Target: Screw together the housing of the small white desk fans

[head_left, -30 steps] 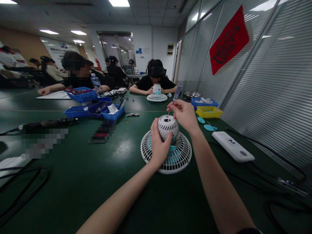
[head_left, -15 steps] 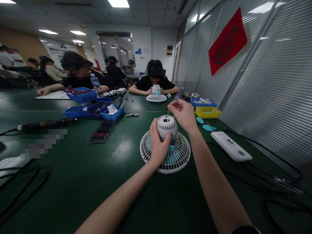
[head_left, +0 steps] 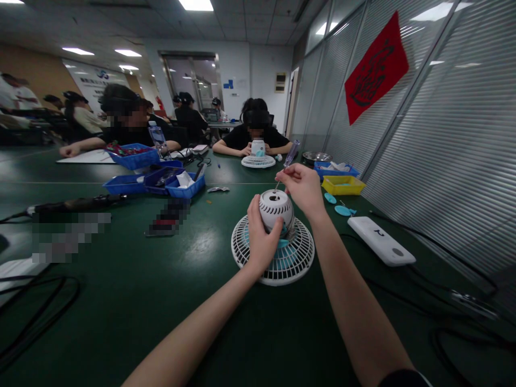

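Note:
A small fan [head_left: 298, 264] lies grille-down on the green table, its round white motor housing [head_left: 276, 207] facing up and pale blue blades visible through the grille. My left hand [head_left: 262, 239] is wrapped around the near left side of the housing, thumb in front. My right hand [head_left: 302, 185] pinches the shaft of a screwdriver [head_left: 291, 154] with a clear purple handle. The screwdriver leans slightly to the right, its tip at the top of the housing beside a dark opening. Whether the tip sits in a screw is too small to tell.
Blue bins [head_left: 187, 188] with parts stand at the back left, near a dark phone-like object [head_left: 167, 219]. At the right are a yellow tray [head_left: 343, 185], light blue discs [head_left: 342, 210], a white power bank [head_left: 381, 241] and black cables. Across the table a person holds another fan [head_left: 258, 153].
The screwdriver handle has tilted a little to the left, with my right hand shifting slightly. My left hand and the fan stay in place.

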A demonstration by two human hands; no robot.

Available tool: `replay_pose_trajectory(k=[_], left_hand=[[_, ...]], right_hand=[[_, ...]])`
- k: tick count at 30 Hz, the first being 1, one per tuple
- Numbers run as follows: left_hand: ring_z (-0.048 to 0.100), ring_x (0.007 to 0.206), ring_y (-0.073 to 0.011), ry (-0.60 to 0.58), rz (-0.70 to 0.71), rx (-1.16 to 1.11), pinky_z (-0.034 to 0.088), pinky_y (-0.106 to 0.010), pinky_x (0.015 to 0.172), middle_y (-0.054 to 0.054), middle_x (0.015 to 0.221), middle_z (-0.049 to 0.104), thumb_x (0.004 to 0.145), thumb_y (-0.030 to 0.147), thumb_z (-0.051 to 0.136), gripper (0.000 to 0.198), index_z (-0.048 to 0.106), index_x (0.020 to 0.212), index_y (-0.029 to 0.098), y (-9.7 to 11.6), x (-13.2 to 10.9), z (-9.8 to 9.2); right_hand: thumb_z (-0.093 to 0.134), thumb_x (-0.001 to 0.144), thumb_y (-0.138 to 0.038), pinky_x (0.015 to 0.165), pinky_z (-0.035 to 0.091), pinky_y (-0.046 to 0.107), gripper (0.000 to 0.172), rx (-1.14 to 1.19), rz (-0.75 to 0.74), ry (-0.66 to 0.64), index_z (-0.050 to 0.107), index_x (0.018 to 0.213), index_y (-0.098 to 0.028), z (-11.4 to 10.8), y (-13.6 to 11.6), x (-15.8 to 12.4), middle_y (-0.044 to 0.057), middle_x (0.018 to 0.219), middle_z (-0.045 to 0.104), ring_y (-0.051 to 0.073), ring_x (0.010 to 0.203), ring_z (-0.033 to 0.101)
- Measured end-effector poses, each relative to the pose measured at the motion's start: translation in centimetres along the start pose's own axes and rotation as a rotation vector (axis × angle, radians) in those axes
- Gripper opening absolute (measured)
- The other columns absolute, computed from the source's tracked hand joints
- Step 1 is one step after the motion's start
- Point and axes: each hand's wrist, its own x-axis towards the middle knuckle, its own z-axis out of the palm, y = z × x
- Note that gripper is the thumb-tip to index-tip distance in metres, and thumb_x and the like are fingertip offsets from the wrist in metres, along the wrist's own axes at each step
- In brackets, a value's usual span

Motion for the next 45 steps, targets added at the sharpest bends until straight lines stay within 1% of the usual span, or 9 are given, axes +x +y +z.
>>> replay_pose_trajectory(k=[5, 9, 16, 20, 26, 31, 34, 40, 45], left_hand=[[0.035, 0.146, -0.0301, -0.005, 0.000, 0.004, 0.022, -0.053, 0.124, -0.013, 0.152, 0.041, 0.082, 0.030, 0.061, 0.064, 0.038, 0.142, 0.026, 0.01, 0.01, -0.02], [0.036, 0.146, -0.0299, -0.002, 0.002, 0.012, 0.021, -0.054, 0.124, -0.012, 0.151, 0.042, 0.082, 0.030, 0.061, 0.063, 0.038, 0.141, 0.027, -0.04, 0.03, -0.05], [0.036, 0.146, -0.0301, 0.000, 0.004, -0.001, 0.022, -0.053, 0.124, -0.012, 0.152, 0.042, 0.082, 0.031, 0.061, 0.063, 0.039, 0.141, 0.027, 0.05, -0.01, -0.10], [0.036, 0.146, -0.0300, -0.001, 0.003, -0.002, 0.022, -0.053, 0.124, -0.012, 0.152, 0.041, 0.083, 0.030, 0.061, 0.063, 0.039, 0.141, 0.027, 0.06, -0.01, -0.10], [0.036, 0.146, -0.0304, 0.002, -0.002, 0.011, 0.023, -0.053, 0.124, -0.014, 0.151, 0.042, 0.082, 0.030, 0.061, 0.063, 0.038, 0.141, 0.026, 0.18, -0.03, -0.09], [0.036, 0.146, -0.0300, 0.001, -0.002, 0.007, 0.021, -0.052, 0.124, -0.013, 0.152, 0.041, 0.082, 0.030, 0.060, 0.062, 0.038, 0.140, 0.027, 0.20, -0.03, -0.08], [0.035, 0.146, -0.0298, -0.001, 0.000, 0.006, 0.021, -0.052, 0.124, -0.013, 0.152, 0.041, 0.082, 0.030, 0.060, 0.063, 0.038, 0.141, 0.026, 0.16, -0.02, -0.07], [0.036, 0.146, -0.0298, -0.003, -0.005, 0.008, 0.021, -0.052, 0.124, -0.013, 0.151, 0.042, 0.082, 0.029, 0.061, 0.064, 0.037, 0.141, 0.026, 0.14, 0.00, -0.05], [0.035, 0.147, -0.0302, -0.006, -0.001, 0.014, 0.021, -0.052, 0.124, -0.013, 0.152, 0.041, 0.082, 0.030, 0.060, 0.065, 0.036, 0.142, 0.025, 0.04, -0.01, -0.04]], right_hand=[[0.067, 0.082, -0.027, 0.054, 0.045, 0.028, 0.013, -0.050, -0.039, 0.003, 0.064, 0.073, -0.019, -0.34, 0.32, 0.19, 0.002, 0.072, 0.070, 0.011, 0.049, 0.055], [0.067, 0.082, -0.026, 0.056, 0.045, 0.028, 0.010, -0.094, -0.053, -0.002, 0.065, 0.074, -0.020, -0.53, 0.24, 0.28, 0.001, 0.074, 0.070, 0.010, 0.050, 0.052], [0.072, 0.078, -0.033, 0.057, 0.048, 0.028, 0.020, -0.020, -0.013, -0.009, 0.058, 0.072, -0.021, -0.33, 0.21, 0.39, 0.003, 0.072, 0.067, 0.015, 0.067, 0.062], [0.071, 0.079, -0.029, 0.057, 0.047, 0.027, 0.019, -0.016, -0.012, -0.012, 0.056, 0.072, -0.021, -0.36, 0.10, 0.30, 0.002, 0.071, 0.065, 0.014, 0.065, 0.061], [0.074, 0.078, -0.034, 0.058, 0.049, 0.029, 0.024, -0.014, -0.019, -0.010, 0.055, 0.070, -0.021, -0.35, 0.08, 0.30, 0.002, 0.073, 0.066, 0.016, 0.069, 0.064], [0.070, 0.080, -0.022, 0.063, 0.053, 0.031, 0.018, 0.024, 0.005, 0.012, 0.056, 0.069, -0.020, -0.16, 0.15, 0.31, 0.003, 0.074, 0.070, 0.015, 0.065, 0.066], [0.067, 0.081, -0.019, 0.064, 0.054, 0.030, 0.016, 0.057, 0.011, 0.007, 0.056, 0.070, -0.019, -0.09, 0.09, 0.27, 0.004, 0.074, 0.071, 0.015, 0.064, 0.067], [0.065, 0.083, -0.019, 0.059, 0.051, 0.025, 0.012, 0.069, -0.010, -0.019, 0.060, 0.072, -0.018, -0.20, -0.35, 0.14, 0.004, 0.071, 0.072, 0.012, 0.061, 0.066], [0.063, 0.083, -0.021, 0.048, 0.043, 0.023, 0.010, 0.058, -0.009, -0.030, 0.062, 0.074, -0.017, -0.29, -0.41, 0.11, 0.005, 0.074, 0.072, 0.010, 0.052, 0.059]])
